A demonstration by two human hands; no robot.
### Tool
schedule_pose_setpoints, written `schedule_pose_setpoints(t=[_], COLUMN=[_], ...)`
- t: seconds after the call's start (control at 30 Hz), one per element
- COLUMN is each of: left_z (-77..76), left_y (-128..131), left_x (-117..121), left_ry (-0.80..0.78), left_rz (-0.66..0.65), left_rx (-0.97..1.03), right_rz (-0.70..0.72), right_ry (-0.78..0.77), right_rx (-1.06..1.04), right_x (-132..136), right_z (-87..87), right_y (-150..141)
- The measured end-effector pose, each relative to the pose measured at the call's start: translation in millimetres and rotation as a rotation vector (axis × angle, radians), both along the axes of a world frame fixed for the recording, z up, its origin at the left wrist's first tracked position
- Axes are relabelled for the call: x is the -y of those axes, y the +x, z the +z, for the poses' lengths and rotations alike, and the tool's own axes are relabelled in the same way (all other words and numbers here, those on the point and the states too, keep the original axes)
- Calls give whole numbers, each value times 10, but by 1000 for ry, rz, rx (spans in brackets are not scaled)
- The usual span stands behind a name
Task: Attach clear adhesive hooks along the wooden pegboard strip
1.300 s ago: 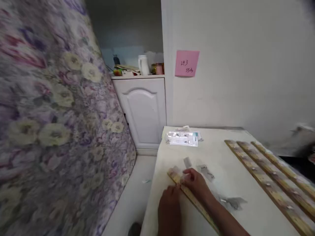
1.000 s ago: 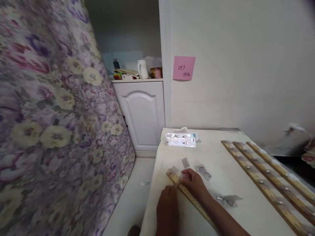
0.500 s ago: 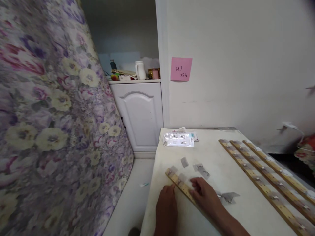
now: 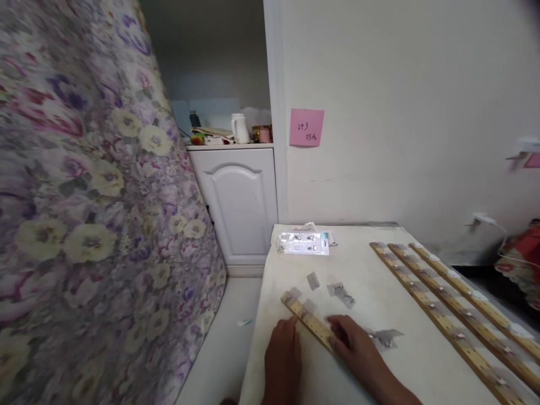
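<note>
Head view is showing my left hand [image 4: 283, 350] resting at the left edge of a pale wooden strip [image 4: 314, 326]; whether its fingers are gripping, I cannot tell. My right hand [image 4: 358, 350] is lying over the strip's near part, thumb and forefinger parted, nothing showing between them. The strip is slanting across the left side of the white table [image 4: 354, 261], its far end pointing left, with two clear tabs [image 4: 309, 305] sitting along that end. To its right, a small clear square [image 4: 313, 280], a clear piece with metal fittings [image 4: 343, 295] and another metal-bearing piece [image 4: 385, 337] are lying loose, while three similar strips [image 4: 439, 315] are running along the right. I am judging that the strip could slip or twist if my left fingers are pressing too lightly, that my right hand could knock the nearest loose piece by straying right, and that the tabs could bend if a finger is catching their edges.
</note>
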State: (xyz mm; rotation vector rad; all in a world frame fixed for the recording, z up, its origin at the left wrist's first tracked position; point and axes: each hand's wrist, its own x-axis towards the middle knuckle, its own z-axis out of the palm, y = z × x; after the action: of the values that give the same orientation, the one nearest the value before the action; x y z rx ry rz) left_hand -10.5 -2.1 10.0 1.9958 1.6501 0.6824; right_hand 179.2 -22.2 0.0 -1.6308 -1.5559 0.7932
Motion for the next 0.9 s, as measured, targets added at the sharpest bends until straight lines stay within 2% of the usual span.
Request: schedule_pose_setpoints(t=[0.13,0.3,0.9], left_z=[-25,12,49], left_y=[23,45,66], left_x=[-34,-53,-55], left_ry=[-13,-25,-66], left_rz=[-18,-22,-8], left_rx=[-65,-104,-136], right_rz=[-77,-104,-188], right_ry=[-23,-39,-34], right_rx=[-196,-247,-183], right_x=[-367,-658,-706], right_z=[-87,-143,-145], right_y=[-83,-203,-276])
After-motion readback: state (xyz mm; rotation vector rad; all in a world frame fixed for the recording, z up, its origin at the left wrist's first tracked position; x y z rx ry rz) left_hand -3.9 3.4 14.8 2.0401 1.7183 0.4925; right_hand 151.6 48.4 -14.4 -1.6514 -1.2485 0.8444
